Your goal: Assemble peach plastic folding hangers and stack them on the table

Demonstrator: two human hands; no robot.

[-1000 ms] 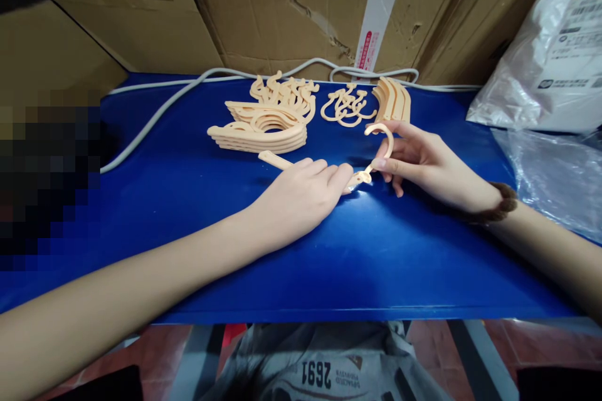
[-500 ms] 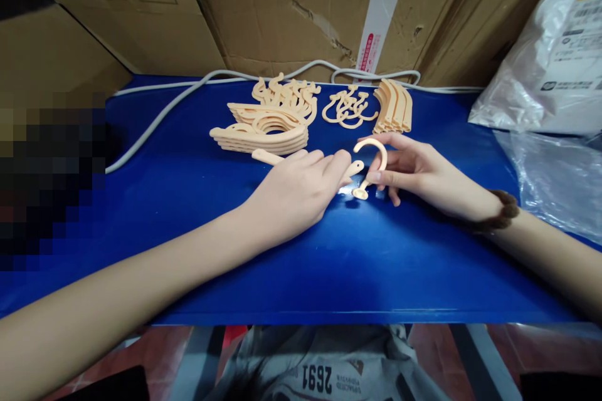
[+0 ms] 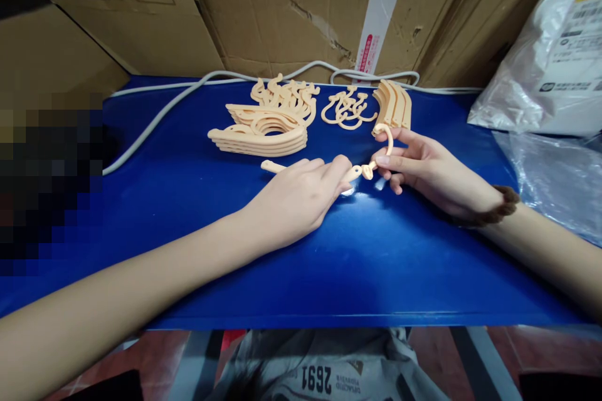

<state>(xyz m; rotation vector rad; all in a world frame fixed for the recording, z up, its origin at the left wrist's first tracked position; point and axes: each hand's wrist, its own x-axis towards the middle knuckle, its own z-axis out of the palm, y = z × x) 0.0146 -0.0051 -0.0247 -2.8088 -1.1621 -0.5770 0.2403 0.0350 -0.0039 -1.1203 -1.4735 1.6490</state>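
The left hand (image 3: 301, 197) grips a strip (image 3: 271, 166), perhaps curved where hidden; the right hand (image 3: 421, 160) pinches a hook (image 3: 389, 140) low down, a good spot (both look light, stiff).

Worn on the head, the one camera faces forward and down across the table (image 3: 367, 269), near enough that the left hand (image 3: 298, 197) and right hand (image 3: 426, 169) fall mid-view, with clothing (image 3: 282, 366) at the near edge and cartons (image 3: 282, 31) closing the far side.
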